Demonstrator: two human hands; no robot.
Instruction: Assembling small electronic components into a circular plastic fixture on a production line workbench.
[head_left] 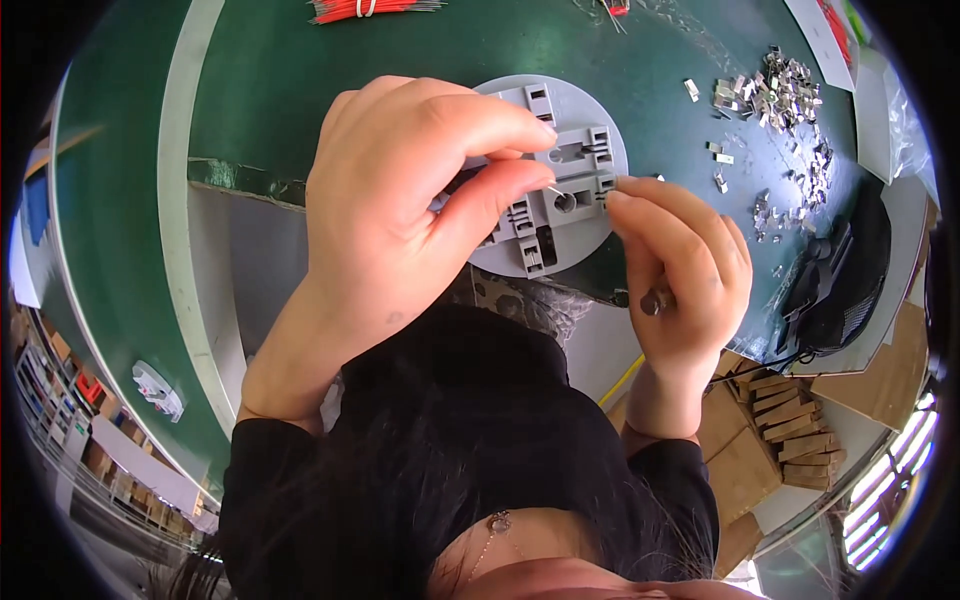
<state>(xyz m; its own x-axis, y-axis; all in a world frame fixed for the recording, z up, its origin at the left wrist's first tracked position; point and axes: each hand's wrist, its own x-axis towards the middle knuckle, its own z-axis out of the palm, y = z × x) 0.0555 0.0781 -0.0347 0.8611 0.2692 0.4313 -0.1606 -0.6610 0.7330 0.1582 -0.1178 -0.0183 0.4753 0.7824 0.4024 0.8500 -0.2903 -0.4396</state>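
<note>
My left hand [400,190] grips a round grey plastic base [570,170] with raised slotted blocks, holding it above the green work surface [280,80]. Its thumb and forefinger pinch near a small metal piece at the disc's middle. My right hand [680,270] holds the disc's right edge with the fingertips and has a small dark cylindrical part tucked in the palm. Part of the disc is hidden behind my left hand.
A heap of small shiny metal clips [785,100] lies at the back right. A bundle of red wires [365,8] lies at the far edge. A black fan [840,280] sits at right, with cardboard pieces [790,420] below it.
</note>
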